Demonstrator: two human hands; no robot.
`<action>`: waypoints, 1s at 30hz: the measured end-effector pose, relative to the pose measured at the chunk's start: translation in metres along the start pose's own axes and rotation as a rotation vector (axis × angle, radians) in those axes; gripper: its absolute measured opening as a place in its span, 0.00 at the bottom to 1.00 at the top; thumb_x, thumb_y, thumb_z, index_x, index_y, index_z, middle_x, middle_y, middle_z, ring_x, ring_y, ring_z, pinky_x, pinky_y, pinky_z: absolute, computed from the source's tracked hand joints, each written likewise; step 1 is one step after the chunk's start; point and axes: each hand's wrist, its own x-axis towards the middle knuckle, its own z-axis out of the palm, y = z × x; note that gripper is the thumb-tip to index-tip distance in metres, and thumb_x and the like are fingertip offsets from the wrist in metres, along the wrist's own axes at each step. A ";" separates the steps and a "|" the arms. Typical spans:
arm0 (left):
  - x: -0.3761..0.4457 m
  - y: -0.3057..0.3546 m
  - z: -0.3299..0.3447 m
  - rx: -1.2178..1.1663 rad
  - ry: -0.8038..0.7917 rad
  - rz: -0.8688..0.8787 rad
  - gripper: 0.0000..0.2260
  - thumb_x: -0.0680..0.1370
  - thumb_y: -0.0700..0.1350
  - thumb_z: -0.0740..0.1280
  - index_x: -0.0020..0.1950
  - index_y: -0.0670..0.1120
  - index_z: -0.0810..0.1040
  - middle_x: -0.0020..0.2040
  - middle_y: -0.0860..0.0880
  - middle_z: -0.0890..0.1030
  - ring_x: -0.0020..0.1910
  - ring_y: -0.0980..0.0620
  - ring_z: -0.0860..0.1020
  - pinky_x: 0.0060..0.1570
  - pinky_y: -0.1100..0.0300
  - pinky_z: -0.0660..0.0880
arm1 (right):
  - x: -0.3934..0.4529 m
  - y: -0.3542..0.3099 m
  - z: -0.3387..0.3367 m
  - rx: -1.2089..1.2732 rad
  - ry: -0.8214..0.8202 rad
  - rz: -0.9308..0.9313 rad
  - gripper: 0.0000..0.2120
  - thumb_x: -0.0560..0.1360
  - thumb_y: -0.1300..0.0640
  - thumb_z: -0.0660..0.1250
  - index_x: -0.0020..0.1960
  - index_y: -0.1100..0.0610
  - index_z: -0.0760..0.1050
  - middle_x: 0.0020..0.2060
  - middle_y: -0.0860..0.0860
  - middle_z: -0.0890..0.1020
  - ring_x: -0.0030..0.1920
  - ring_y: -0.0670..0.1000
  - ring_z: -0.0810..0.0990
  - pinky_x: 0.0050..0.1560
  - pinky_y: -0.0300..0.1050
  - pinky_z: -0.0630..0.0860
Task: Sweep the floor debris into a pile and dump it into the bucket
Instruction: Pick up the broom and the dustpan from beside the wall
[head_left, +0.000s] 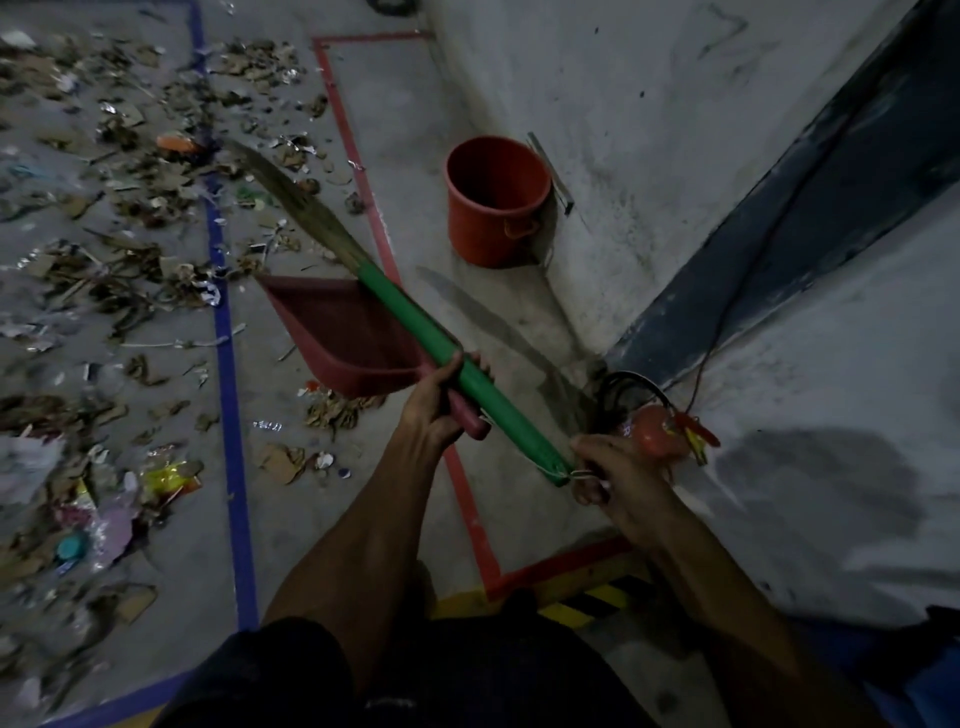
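Observation:
My left hand (434, 402) grips both the pink handle of a dark red dustpan (343, 332) and the green handle of a broom (441, 343) together. The broom's brown bristles (291, 192) point up-left over the floor. At the lower end of the green handle, my right hand (618, 473) pinches a thin white cord loop. An orange bucket (496, 200) stands upright by the wall, beyond the dustpan. Floor debris (104, 208) of paper scraps, leaves and wrappers lies spread across the left side.
A red fire extinguisher (657, 428) with a black hose lies just behind my right hand in the corner. Grey walls close the right side. Blue tape (228, 405) and red tape (363, 171) lines run along the floor. Yellow-black hazard tape (587, 603) lies near my feet.

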 end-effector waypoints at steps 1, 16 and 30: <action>-0.004 0.002 -0.001 0.021 -0.059 0.015 0.06 0.69 0.40 0.75 0.40 0.39 0.82 0.37 0.44 0.82 0.37 0.48 0.82 0.43 0.55 0.82 | 0.002 0.003 0.001 -0.074 0.046 0.009 0.18 0.80 0.65 0.61 0.32 0.58 0.70 0.23 0.51 0.66 0.21 0.47 0.65 0.24 0.39 0.66; -0.036 0.024 -0.002 0.169 -0.313 0.060 0.21 0.65 0.41 0.78 0.53 0.40 0.75 0.45 0.46 0.82 0.43 0.48 0.82 0.49 0.54 0.80 | 0.020 0.008 0.078 -0.879 -0.091 -0.088 0.18 0.80 0.40 0.59 0.47 0.56 0.70 0.35 0.50 0.73 0.34 0.50 0.73 0.34 0.43 0.67; -0.027 0.068 -0.033 0.249 -0.210 0.133 0.33 0.59 0.43 0.83 0.60 0.40 0.75 0.55 0.44 0.82 0.54 0.47 0.81 0.51 0.50 0.79 | 0.007 0.034 0.089 -0.929 -0.033 -0.184 0.19 0.81 0.41 0.56 0.45 0.56 0.70 0.34 0.53 0.75 0.34 0.53 0.75 0.34 0.46 0.68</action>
